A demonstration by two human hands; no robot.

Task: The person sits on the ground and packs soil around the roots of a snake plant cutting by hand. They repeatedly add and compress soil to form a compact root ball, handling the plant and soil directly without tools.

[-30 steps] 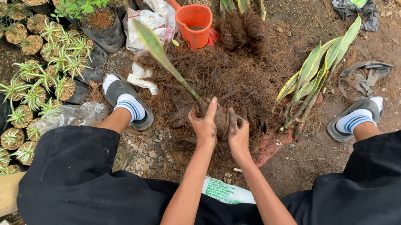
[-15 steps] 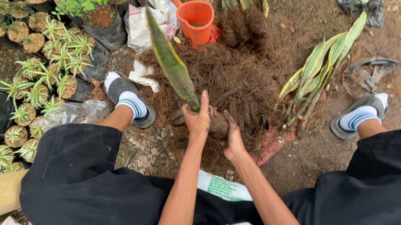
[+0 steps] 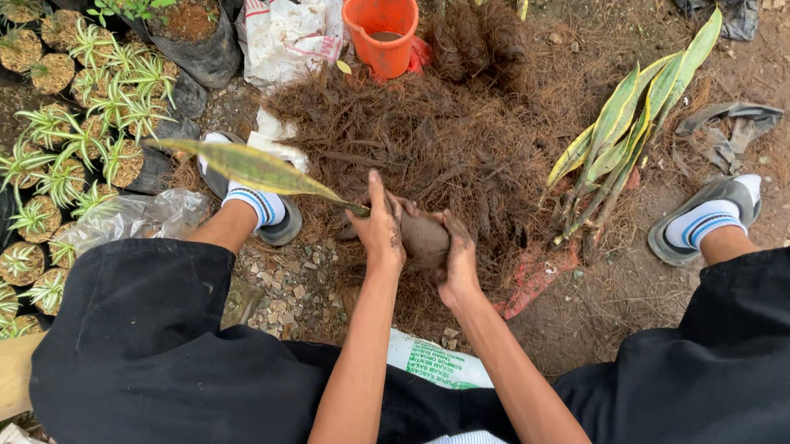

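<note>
- Your left hand (image 3: pixel 382 232) is closing around the brown, rounded root ball of fibre (image 3: pixel 425 239), fingers wrapped on its near-left side, thumb pointing up toward 12 o'clock.
- Your right hand (image 3: pixel 458 264) is cupping the same root ball from 3 o'clock, fingers curled against it; the fingertips are hidden behind the ball, so how tightly they are pressing cannot be told.
- The root ball is sitting between both hands, just in front of your knees, at the near edge of the heap of dry brown fibre (image 3: pixel 444 138).
- A long yellow-edged green leaf (image 3: pixel 252 168) is sticking out of the ball toward 9 o'clock, lying nearly level over your left foot.
- An orange plastic jug (image 3: pixel 380 27) is standing at 12 o'clock beyond the fibre heap, touching a crumpled white sack (image 3: pixel 287 36) at its 9 o'clock.
- A clump of upright yellow-and-green striped leaves (image 3: pixel 629 130) is standing at 2 o'clock from your hands, near the heap.
- Rows of small spiky potted seedlings (image 3: pixel 70 116) are filling the ground at 9 to 10 o'clock.
- Your grey slip-on shoes with striped white socks (image 3: pixel 702 222) are resting on the soil on either side of the heap.
</note>
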